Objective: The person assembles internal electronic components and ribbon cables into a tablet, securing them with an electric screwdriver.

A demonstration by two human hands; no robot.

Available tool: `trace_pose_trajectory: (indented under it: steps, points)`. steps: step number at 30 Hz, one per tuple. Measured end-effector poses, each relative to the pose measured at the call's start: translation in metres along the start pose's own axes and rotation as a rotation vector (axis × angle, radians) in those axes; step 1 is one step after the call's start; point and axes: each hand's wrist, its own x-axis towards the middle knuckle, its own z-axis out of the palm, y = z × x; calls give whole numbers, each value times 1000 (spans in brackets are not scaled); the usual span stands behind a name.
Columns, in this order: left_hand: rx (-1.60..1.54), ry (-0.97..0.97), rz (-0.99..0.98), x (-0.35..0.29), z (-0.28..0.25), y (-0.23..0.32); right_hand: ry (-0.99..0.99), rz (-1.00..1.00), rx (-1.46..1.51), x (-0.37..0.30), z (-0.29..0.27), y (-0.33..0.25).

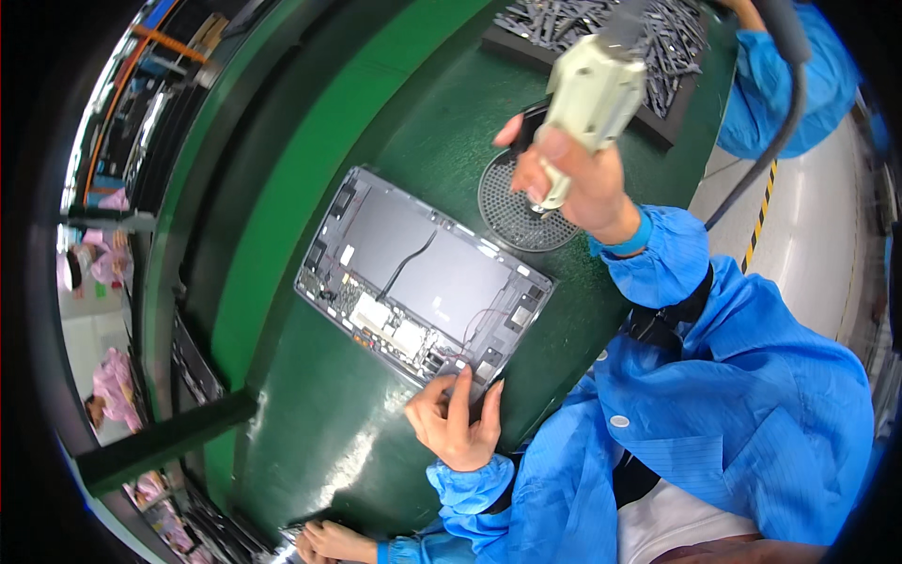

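Observation:
A thin grey tablet or laptop casing (399, 235) lies with its inside exposed on a green worktop. A black cable (406, 266) crosses its large grey panel, and a circuit board (390, 324) runs along the near side. My left hand (458, 428) has its fingers spread, with the fingertips resting at the casing's lower right corner. Above the table my right hand (587, 183) is wrapped round the grip of a cream pistol-shaped hand tool (597, 94). Motion blurs the tool's top end, so I cannot make out its tip.
A dark round mesh disc (517, 211) lies under my right hand. Beyond it, a black tray (658, 122) holds many small dark parts. A thick cord (766, 155) hangs at right. A co-worker's hand (334, 543) is at the bottom edge; another person's blue sleeve (789, 85) shows top right.

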Motion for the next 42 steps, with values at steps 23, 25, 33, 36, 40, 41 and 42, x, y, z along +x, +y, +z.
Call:
trace_pose_trajectory:
  steps: [23,25,33,36,40,41,42]
  points:
    - [-80,98,-89,-8,-4,-16,-565,296,243,-74,101,-4]
    - [-64,104,-76,-9,-3,-18,-551,308,257,-74,100,-1]
    - [-92,100,-95,-8,-6,-18,-584,283,220,-76,104,-2]
    - [-96,114,-102,-12,-6,-21,-615,290,173,-82,108,-4]
    - [-113,143,-91,-12,-2,-22,-643,234,163,-86,106,-3]
    - [-117,148,-82,-13,-2,-23,-660,218,141,-87,105,-2]
    - [-122,152,-72,-14,-2,-23,-676,201,121,-88,105,-2]
